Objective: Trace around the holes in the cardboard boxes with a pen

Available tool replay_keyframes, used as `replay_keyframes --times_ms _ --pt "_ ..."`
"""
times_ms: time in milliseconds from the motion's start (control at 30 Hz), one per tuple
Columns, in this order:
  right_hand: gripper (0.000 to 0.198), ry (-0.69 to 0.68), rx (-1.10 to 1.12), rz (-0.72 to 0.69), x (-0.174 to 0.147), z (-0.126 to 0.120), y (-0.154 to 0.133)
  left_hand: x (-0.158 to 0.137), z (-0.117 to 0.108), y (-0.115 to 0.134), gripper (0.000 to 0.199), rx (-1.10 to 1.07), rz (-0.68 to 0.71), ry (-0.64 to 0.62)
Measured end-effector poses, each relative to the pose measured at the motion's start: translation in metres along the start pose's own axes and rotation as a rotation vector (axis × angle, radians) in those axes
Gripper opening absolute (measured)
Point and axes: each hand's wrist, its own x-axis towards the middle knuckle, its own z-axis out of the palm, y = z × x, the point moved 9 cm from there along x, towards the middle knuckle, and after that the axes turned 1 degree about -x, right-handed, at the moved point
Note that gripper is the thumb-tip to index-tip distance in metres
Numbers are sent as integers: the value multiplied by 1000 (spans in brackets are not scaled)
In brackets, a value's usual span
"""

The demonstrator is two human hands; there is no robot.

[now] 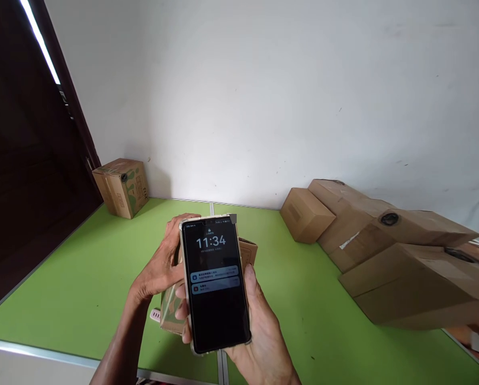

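Observation:
My right hand holds a smartphone upright in front of me, its lit lock screen showing 11:34 and two notifications. My left hand grips a small cardboard box with a green pattern, which stands on the green table just behind the phone. The phone hides most of that box. A small white and pink object lies on the table beside the box, under my left wrist.
A small printed carton stands at the table's far left corner by a dark door. Several brown cardboard boxes lie piled along the right side against the white wall. The table's metal front edge runs below my arms.

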Motion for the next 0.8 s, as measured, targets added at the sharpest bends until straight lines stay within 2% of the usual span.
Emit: replay_keyframes --times_ms 133,300,467,600,700,800 --pt "67 59 -3 6 -1 -7 3 0 4 3 85 -65 64 -38" --pt "65 46 35 15 -3 -6 7 0 5 -2 85 -88 58 -53" --pt "70 -32 51 13 -7 4 8 0 2 -5 72 -73 82 -36" --pt "75 -6 32 0 -15 4 1 0 1 -1 70 -18 119 -30" --pt "76 100 40 -22 -32 -15 -14 -1 2 -5 73 -9 29 -35" --pt "73 318 11 -144 -60 -57 -43 -1 0 -8 74 13 -49 -23"
